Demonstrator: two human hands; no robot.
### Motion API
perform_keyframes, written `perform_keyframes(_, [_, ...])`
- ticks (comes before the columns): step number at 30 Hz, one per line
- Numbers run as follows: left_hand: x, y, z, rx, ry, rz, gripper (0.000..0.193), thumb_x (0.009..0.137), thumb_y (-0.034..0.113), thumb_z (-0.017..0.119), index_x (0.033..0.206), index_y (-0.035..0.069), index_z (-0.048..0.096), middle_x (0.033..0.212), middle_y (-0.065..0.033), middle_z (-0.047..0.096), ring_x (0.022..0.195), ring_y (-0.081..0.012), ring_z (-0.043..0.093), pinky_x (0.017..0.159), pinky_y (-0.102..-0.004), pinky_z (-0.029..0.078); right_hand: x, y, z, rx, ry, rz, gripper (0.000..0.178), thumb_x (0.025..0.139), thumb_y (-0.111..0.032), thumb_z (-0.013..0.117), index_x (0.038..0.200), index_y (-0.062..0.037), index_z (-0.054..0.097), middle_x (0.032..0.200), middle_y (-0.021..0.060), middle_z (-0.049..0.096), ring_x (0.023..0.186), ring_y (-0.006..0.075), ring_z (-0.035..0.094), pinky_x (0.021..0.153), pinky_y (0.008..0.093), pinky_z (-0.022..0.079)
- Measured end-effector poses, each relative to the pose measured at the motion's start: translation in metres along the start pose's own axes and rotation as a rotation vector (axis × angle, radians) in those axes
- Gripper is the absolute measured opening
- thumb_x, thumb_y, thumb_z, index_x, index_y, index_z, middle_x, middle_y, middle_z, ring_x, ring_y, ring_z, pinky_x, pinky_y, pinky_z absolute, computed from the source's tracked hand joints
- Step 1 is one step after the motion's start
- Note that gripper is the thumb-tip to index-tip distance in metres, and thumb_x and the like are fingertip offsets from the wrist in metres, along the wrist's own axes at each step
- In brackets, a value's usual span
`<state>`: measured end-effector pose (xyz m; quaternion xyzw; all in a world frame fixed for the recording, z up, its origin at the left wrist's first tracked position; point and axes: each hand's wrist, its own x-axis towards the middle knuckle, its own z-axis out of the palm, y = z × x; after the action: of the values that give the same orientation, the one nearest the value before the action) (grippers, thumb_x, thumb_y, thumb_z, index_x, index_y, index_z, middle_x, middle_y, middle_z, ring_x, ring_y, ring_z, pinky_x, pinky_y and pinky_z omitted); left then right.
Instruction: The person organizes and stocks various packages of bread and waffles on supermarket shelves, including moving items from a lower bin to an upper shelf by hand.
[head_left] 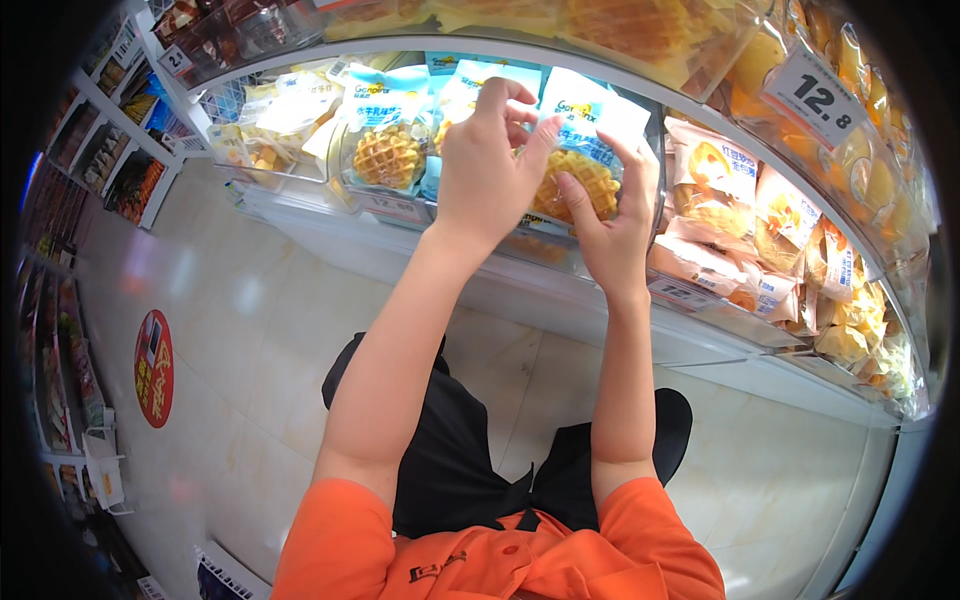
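Observation:
A blue-and-white packet of waffles (pixel 588 150) stands in a clear shelf bin, a round golden waffle showing through its lower part. My left hand (pixel 485 165) is at its upper left edge, fingers curled and thumb against the front. On the other side, my right hand (pixel 618 225) grips the packet, with the thumb across the waffle and the fingers along the right edge. Another waffle packet (pixel 385 140) of the same kind leans to the left, and a further packet (pixel 460 90) is partly hidden behind my left hand.
Pink-and-white bread packets (pixel 712 180) fill the bin on the right. Pale wrapped pastries (pixel 280 115) lie in the left bin. An upper shelf edge (pixel 440 45) overhangs the bins, with a price tag (pixel 812 95) at right. A round red floor sticker (pixel 154 368) lies at left.

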<state>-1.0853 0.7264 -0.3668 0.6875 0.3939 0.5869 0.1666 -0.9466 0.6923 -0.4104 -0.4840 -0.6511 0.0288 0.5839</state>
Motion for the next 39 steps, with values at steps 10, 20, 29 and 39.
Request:
perform_keyframes(10, [0.022, -0.020, 0.006, 0.220, 0.110, -0.091, 0.011, 0.077, 0.008, 0.062, 0.082, 0.005, 0.052, 0.072, -0.0067, 0.063, 0.062, -0.0216, 0.063, 0.060, -0.0344, 0.049, 0.006, 0.001, 0.008, 0.104, 0.045, 0.294, 0.047, 0.093, -0.022, 0.051, 0.129, 0.0049, 0.039, 0.136, 0.0294, 0.032, 0.124, 0.0430, 0.037, 0.103, 0.0441, 0.031])
perform_keyframes(20, [-0.018, -0.028, -0.016, 0.852, -0.240, 0.118, 0.051, 0.092, 0.030, 0.052, 0.133, 0.005, 0.034, 0.137, -0.0272, 0.032, 0.127, -0.0423, 0.033, 0.105, -0.0494, 0.029, -0.001, 0.001, 0.010, -0.168, 0.057, 0.064, 0.035, 0.091, -0.021, 0.054, 0.120, -0.0024, 0.054, 0.129, 0.0245, 0.043, 0.126, 0.0435, 0.033, 0.103, 0.0463, 0.029])
perform_keyframes(29, [-0.043, -0.027, -0.024, 0.947, -0.415, 0.117, 0.070, 0.091, 0.026, 0.053, 0.145, 0.008, 0.013, 0.148, -0.0260, 0.011, 0.140, -0.0411, 0.008, 0.111, -0.0528, 0.013, -0.007, -0.005, 0.015, -0.553, 0.048, -0.220, 0.030, 0.088, -0.027, 0.056, 0.113, -0.0123, 0.064, 0.132, 0.0155, 0.048, 0.127, 0.0356, 0.037, 0.106, 0.0545, 0.022])
perform_keyframes(39, [-0.030, 0.002, -0.013, 0.683, -0.384, 0.392, 0.071, 0.074, 0.000, 0.048, 0.142, 0.011, 0.031, 0.152, -0.0150, 0.018, 0.142, -0.0320, 0.013, 0.112, -0.0544, 0.005, -0.011, -0.005, 0.013, -0.368, -0.083, -0.289, 0.037, 0.083, -0.021, 0.058, 0.119, -0.0112, 0.060, 0.127, 0.0138, 0.053, 0.124, 0.0287, 0.046, 0.107, 0.0492, 0.027])
